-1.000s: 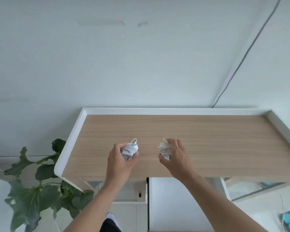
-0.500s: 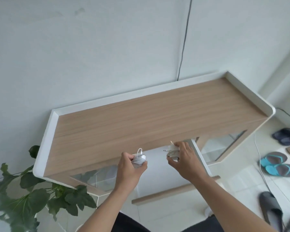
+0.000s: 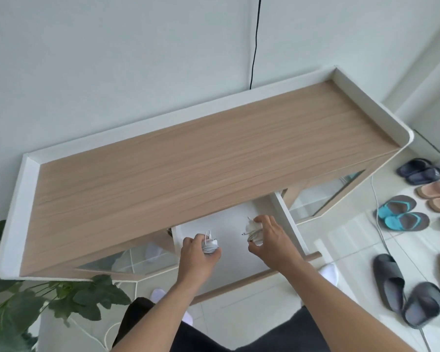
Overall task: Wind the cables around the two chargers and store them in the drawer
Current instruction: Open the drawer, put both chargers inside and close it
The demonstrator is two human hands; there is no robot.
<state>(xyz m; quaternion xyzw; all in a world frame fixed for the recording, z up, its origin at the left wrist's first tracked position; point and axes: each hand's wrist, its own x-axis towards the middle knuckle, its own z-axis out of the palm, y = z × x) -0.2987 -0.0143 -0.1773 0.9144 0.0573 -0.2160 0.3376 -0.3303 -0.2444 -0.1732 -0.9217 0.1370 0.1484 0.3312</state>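
A white drawer (image 3: pixel 230 217) stands pulled out below the wooden cabinet top (image 3: pixel 201 158), with a wooden front edge. My left hand (image 3: pixel 197 252) grips a white charger wound with its cable (image 3: pixel 210 245) over the left part of the drawer. My right hand (image 3: pixel 272 237) holds the second wound white charger (image 3: pixel 253 231) over the right part, fingers curled around it. Both chargers are inside the drawer's opening, close to its white floor; whether they touch it I cannot tell.
A green leafy plant (image 3: pixel 48 301) stands at the lower left. Several pairs of slippers (image 3: pixel 401 214) lie on the tiled floor at the right. A black cable (image 3: pixel 254 47) runs down the wall. Glass cabinet doors flank the drawer.
Both hands carried the wound chargers off the cabinet top, past its front edge and down into the open drawer. My view turned to the right and downward.
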